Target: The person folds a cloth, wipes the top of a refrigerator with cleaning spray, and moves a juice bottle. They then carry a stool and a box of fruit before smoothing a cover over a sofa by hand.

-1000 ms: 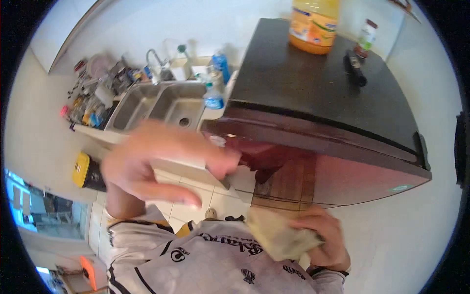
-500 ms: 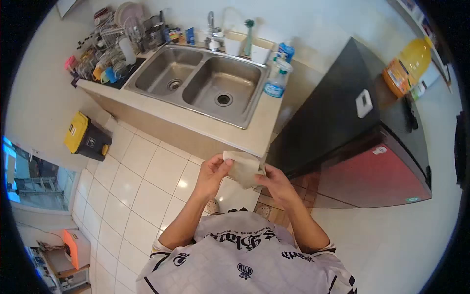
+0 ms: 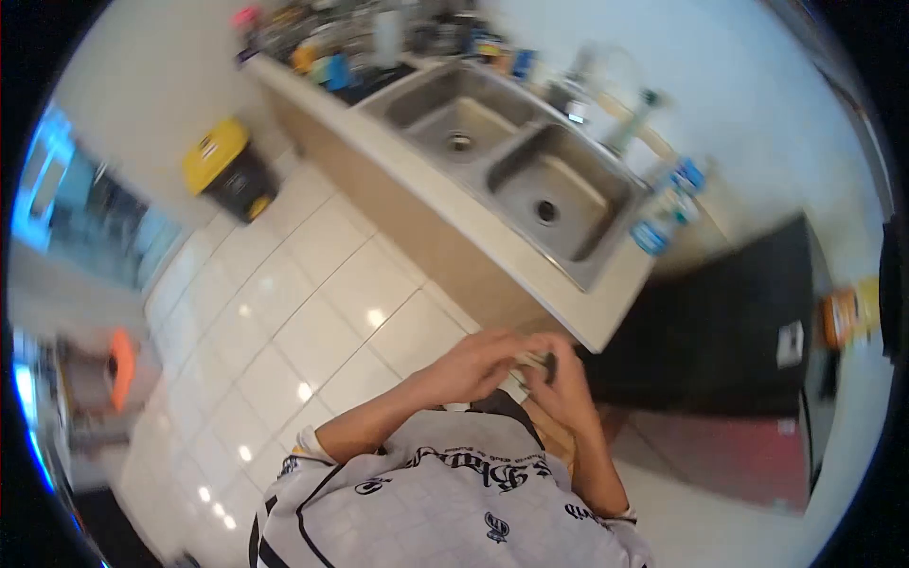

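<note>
A small beige cloth (image 3: 533, 361) is bunched between my two hands, in front of my waist and just off the corner of the counter. My left hand (image 3: 481, 363) pinches it from one side, its fingers curled toward the other hand. My right hand (image 3: 562, 381) is closed on the opposite side, fingertips close to those of the left. Most of the cloth is hidden behind the fingers, and motion blurs it.
A double steel sink (image 3: 563, 204) is set into the counter (image 3: 530, 275), with dishes (image 3: 327, 38) at its far left. A plastic bottle (image 3: 655, 230) stands right of the sink. The dark fridge (image 3: 720, 322) is at right; a yellow-lidded bin (image 3: 232, 170) stands on the tiled floor.
The view has turned, so sink and fridge appear shifted right. My hands have come together, and the cloth, spread out before, is now bunched up small between them.
</note>
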A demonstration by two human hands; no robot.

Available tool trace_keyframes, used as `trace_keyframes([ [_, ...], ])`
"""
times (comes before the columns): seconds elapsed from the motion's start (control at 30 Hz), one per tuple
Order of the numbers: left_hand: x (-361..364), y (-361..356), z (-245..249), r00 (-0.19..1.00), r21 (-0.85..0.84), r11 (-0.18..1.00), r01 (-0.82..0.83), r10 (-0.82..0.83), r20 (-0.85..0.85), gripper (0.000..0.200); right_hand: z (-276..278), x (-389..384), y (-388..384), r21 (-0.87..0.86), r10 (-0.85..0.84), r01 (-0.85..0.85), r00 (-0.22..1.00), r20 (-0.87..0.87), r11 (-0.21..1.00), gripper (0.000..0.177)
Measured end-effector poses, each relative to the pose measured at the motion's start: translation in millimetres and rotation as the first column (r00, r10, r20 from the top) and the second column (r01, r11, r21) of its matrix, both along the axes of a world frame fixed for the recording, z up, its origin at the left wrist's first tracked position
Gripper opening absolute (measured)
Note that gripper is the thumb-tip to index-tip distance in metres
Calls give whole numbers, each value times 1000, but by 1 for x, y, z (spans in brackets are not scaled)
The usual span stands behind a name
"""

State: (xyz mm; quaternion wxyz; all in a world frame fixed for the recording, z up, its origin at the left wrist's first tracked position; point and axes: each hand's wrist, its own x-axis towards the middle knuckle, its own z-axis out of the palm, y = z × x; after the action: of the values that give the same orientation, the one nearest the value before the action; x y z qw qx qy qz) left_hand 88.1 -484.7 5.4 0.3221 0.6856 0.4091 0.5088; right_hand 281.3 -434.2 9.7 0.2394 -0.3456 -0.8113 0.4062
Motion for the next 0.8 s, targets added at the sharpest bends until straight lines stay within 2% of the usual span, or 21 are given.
trace_keyframes([
  [0.03, -6, -4, -3, 999, 33, 999, -15, 16, -33, 36, 0, -3, 7, -59, 35, -35, 999, 6, 998, 37],
  [0.07, -13, -9, -3, 999, -22, 999, -40, 40, -11, 36, 11, -15, 12, -19, 79, -79, 997, 12, 997, 30],
  [0.13, -28, -15, 4, 996, -116, 990, -79, 83, 35, 34, 11, -37, 34, 149, 317, -314, 948, 5, 938, 28],
  [0.17, -37, -12, 2, 990, -83, 987, -137, 138, 5, 27, 5, -49, 46, 68, 376, -377, 926, 20, 924, 25],
  [0.23, -46, -24, 1, 968, -119, 961, -251, 247, -49, 19, -1, -65, 58, -83, 501, -496, 863, 58, 864, 20],
  [0.37, -53, -62, -2, 843, -187, 829, -527, 483, -238, 10, 9, -117, 65, -87, 711, -706, 694, 112, 703, 15],
  [0.47, -43, -88, -1, 766, -223, 733, -643, 602, -226, 11, 20, -148, 63, -46, 845, -848, 518, 136, 527, 15],
  [0.57, -28, -122, 12, 568, -134, 552, -823, 791, -226, 13, 15, -172, 58, 60, 939, -949, 316, 135, 310, 17],
  [0.63, -21, -148, 19, 524, -187, 492, -850, 828, -200, 13, 23, -193, 43, 81, 980, -983, 174, 96, 167, 17],
  [0.67, -17, -155, 20, 511, -208, 475, -855, 842, -174, 13, 26, -199, 33, 101, 990, -987, 132, 56, 126, 17],
  [0.7, -14, -164, 15, 477, -181, 445, -877, 850, -222, 14, 29, -203, 26, 123, 995, -988, 97, 30, 92, 16],
  [0.73, -13, -174, 18, 481, -235, 432, -871, 848, -222, 14, 33, -209, 19, 152, 998, -986, 65, 9, 62, 16],
  [0.8, -11, -195, 24, 494, -333, 414, -847, 844, -209, 15, 44, -220, 3, 151, 996, -987, -39, 76, -50, 16],
])
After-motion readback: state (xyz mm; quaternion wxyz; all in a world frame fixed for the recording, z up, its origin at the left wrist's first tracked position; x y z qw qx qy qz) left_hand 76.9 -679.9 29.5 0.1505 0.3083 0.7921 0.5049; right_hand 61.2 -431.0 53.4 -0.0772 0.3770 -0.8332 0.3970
